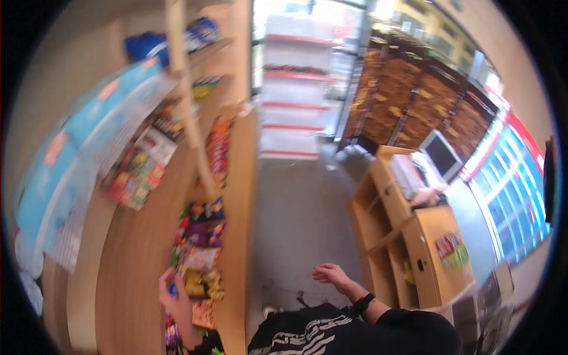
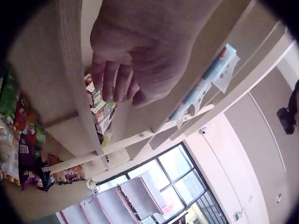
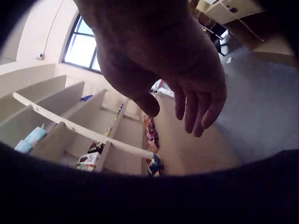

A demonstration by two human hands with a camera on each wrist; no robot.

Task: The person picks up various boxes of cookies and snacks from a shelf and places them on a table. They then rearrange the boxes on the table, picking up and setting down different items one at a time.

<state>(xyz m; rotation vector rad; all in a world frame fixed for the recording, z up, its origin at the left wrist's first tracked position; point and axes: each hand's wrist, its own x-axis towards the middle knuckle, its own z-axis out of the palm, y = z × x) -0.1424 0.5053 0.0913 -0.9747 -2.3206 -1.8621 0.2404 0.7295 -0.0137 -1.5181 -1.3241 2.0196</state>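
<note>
My left hand [image 1: 176,305] is over the edge of the wooden shelf, beside a row of snack packets. A small patch of blue [image 1: 173,290] shows between its thumb and fingers in the head view. From the left wrist, the same hand [image 2: 140,56] has loosely bent fingers, and no object shows in them. Bright snack bags, among them a yellow one [image 1: 201,284], a purple one [image 1: 206,235] and an orange one [image 1: 203,313], lie in the trough next to it. My right hand [image 1: 332,277] hangs over the floor with relaxed fingers and holds nothing.
A wooden post [image 1: 189,100] rises in front of the shelves at left. Boxed goods [image 1: 139,171] and blue packs [image 1: 77,136] stand on upper shelves. A white rack [image 1: 294,112] is ahead, and a wooden counter [image 1: 408,236] with a monitor [image 1: 442,155] is at right.
</note>
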